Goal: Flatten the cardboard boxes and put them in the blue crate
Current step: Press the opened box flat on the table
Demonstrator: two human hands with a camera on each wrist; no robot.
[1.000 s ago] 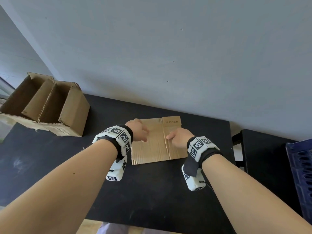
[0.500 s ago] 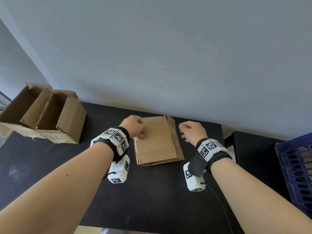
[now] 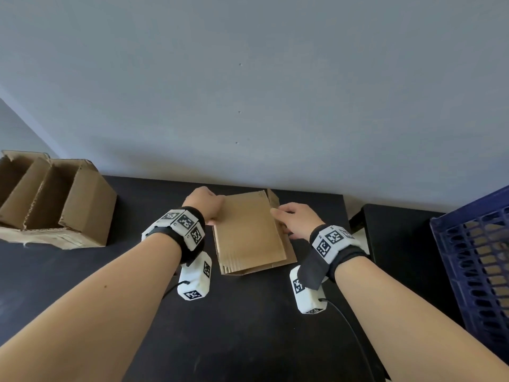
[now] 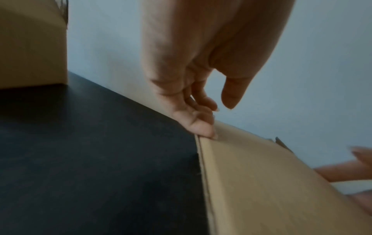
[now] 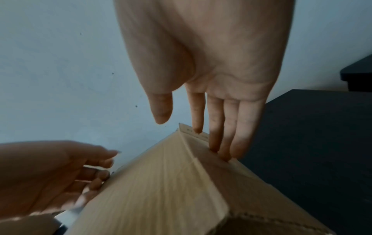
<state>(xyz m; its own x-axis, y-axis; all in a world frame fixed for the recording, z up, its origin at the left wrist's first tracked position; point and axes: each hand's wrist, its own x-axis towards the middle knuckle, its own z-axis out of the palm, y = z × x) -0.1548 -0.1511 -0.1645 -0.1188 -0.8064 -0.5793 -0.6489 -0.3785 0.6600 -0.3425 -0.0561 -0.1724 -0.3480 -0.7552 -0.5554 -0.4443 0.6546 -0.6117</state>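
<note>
The left hand [image 3: 204, 204] rests curled fingertips [image 4: 198, 127] on the left edge of the folded cardboard box [image 3: 249, 235], holding nothing. The right hand [image 3: 296, 220] presses straight fingers [image 5: 225, 139] onto the box's right flap. The box lies nearly flat on the black table [image 3: 248, 326]. An open cardboard box [image 3: 66, 205] stands far left; the blue crate [image 3: 473, 260] stands at the right.

No readable text; wrist bands [image 3: 184, 222] carry only square black-and-white marker codes.
</note>
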